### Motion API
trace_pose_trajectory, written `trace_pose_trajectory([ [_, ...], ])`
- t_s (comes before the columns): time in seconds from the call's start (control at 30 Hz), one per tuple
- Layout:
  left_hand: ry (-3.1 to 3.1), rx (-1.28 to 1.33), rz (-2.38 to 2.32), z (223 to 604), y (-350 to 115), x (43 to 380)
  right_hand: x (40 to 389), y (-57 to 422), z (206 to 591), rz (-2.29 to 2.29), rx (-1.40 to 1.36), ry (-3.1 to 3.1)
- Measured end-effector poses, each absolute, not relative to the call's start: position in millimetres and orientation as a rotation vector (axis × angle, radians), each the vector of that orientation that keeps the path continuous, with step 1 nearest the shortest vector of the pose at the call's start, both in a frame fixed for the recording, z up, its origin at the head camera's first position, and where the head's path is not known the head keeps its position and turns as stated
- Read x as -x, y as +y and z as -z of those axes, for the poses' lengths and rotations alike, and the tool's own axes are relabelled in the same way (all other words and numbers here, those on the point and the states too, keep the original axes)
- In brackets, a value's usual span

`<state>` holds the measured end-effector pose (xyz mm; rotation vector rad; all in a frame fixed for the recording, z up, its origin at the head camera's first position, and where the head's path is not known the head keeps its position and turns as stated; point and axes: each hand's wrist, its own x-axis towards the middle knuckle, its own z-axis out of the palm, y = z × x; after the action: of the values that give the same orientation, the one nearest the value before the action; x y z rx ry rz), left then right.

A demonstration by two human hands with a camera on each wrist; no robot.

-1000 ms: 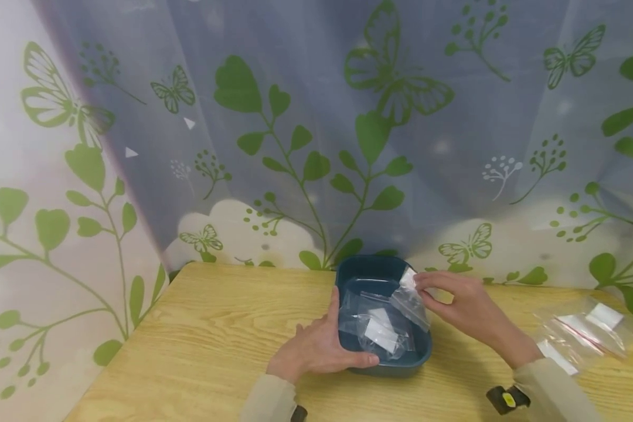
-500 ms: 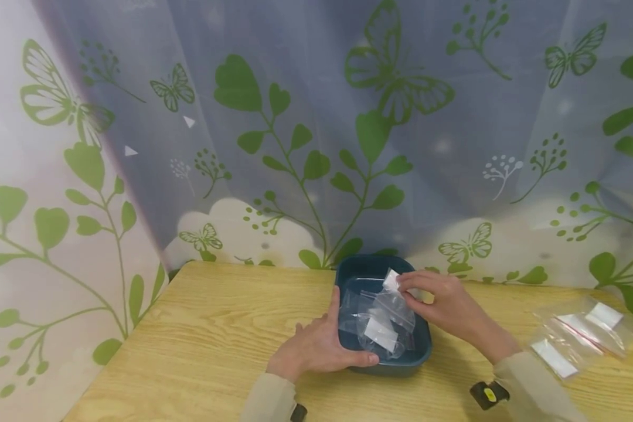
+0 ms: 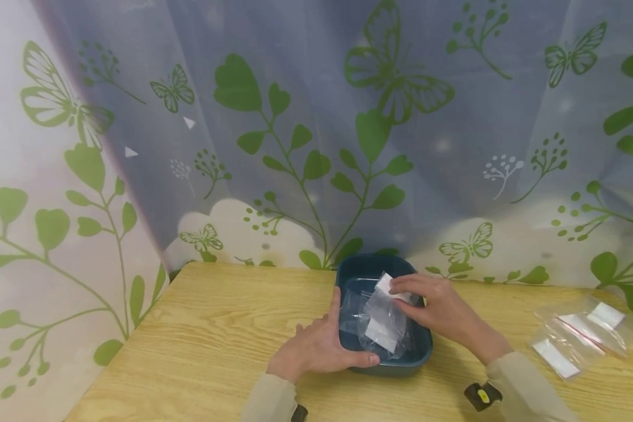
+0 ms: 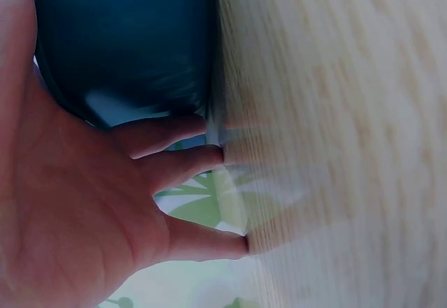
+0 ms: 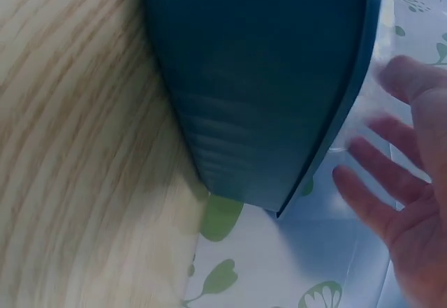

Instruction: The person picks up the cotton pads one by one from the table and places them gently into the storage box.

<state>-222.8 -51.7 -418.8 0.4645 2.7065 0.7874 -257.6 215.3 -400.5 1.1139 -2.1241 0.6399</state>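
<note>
A dark blue plastic bin stands on the table, holding several clear zip bags with white labels. My left hand rests against its near left corner. The index finger lies along the left side and the thumb across the front rim; in the left wrist view the fingers are straight and spread. My right hand is over the bin's right side, fingertips at the white label of the topmost bag. In the right wrist view its thumb and fingers stand apart, slightly blurred, and the bag is mostly hidden.
More clear bags with white labels and a red zip line lie on the table at the right. A curtain printed with leaves and butterflies hangs right behind the bin and the table's back edge.
My right hand has moved left and inward over the bin, bringing a bag from the right rim onto the other bags. Its finger and thumb have parted. The left hand has stayed put.
</note>
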Motion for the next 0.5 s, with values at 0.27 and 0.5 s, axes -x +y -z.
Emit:
trace_pose_trajectory([
  [0.27, 2.703, -0.468, -0.808, 417.9, -52.0, 222.9, 244.8, 225.6, 400.2, -0.524, -0.946, -2.347],
  [0.5, 2.709, -0.474, -0.823, 419.5, -52.1, 222.9, 228.0, 238.9, 395.7, -0.289, -0.732, -2.576],
])
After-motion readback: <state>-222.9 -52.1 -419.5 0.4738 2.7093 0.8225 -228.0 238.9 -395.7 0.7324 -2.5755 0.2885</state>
